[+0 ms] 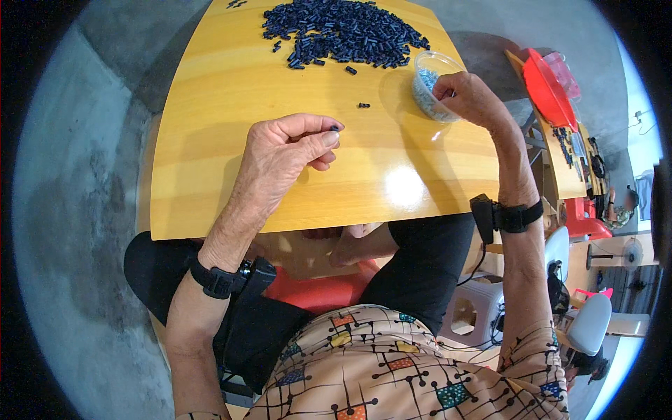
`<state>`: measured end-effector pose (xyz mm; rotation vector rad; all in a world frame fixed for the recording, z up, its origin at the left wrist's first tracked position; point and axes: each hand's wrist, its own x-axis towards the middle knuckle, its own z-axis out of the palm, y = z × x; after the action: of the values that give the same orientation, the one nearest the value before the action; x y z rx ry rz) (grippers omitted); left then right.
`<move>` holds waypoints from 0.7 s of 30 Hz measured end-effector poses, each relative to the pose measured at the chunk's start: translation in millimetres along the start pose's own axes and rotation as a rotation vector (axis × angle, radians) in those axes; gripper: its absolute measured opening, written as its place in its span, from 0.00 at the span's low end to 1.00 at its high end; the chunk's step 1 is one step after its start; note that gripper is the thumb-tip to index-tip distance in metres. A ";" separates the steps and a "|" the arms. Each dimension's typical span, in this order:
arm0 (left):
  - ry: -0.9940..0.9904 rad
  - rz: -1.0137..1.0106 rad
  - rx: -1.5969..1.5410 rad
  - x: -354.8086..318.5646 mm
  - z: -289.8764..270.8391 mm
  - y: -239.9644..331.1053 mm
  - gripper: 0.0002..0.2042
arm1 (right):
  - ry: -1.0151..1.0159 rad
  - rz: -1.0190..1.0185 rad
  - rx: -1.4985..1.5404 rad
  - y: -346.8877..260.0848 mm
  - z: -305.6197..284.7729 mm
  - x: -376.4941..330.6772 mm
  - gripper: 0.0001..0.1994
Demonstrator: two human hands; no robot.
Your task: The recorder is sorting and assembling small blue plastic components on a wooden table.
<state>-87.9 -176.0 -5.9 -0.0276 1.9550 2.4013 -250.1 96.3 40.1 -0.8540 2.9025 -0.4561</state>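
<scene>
Over the middle of the yellow wooden table point(231, 175), my left hand point(290, 150) pinches a small black cylindrical piece point(334, 129) between thumb and forefinger. My right hand point(470, 100) reaches into a clear round plastic tub point(427, 106), its fingertips down among small bluish, shiny parts point(428, 79). Whether those fingertips hold a part is hidden. One loose black piece point(364, 105) lies on the table between my hands. At the far side a large pile of similar small black pieces point(350, 31) is spread out.
A few black pieces point(236, 4) lie at the far left corner. Beyond the table on the right, a red basin point(548, 87) and more black parts point(563, 147) rest on another table. A grey wall point(77, 175) stands at left, a white stool point(472, 315) at lower right.
</scene>
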 end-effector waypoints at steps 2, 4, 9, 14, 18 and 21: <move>-0.005 -0.001 0.002 -0.7 0.2 0.5 0.10 | -0.067 -0.034 -0.066 -4.9 -1.0 0.7 0.07; -0.008 -0.029 0.010 -1.3 1.4 1.1 0.09 | -0.104 -0.008 -0.022 -7.5 -1.6 0.3 0.07; -0.031 -0.026 0.003 -1.5 1.3 1.1 0.09 | -0.053 -0.021 0.017 -18.3 -1.0 -7.5 0.06; -0.023 -0.039 -0.029 -1.8 1.6 2.9 0.09 | 0.138 0.137 0.389 -16.3 -5.8 -16.6 0.06; -0.019 -0.005 -0.003 -2.7 2.2 5.7 0.09 | 0.246 0.102 0.838 -33.6 -6.3 -32.9 0.06; -0.028 0.026 0.004 -6.0 2.8 5.0 0.09 | 0.256 0.083 1.015 -64.7 -2.4 -49.9 0.06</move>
<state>-82.0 -174.4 -0.2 0.0317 1.9602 2.4007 -175.0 72.2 61.9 -0.5016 2.3119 -1.8775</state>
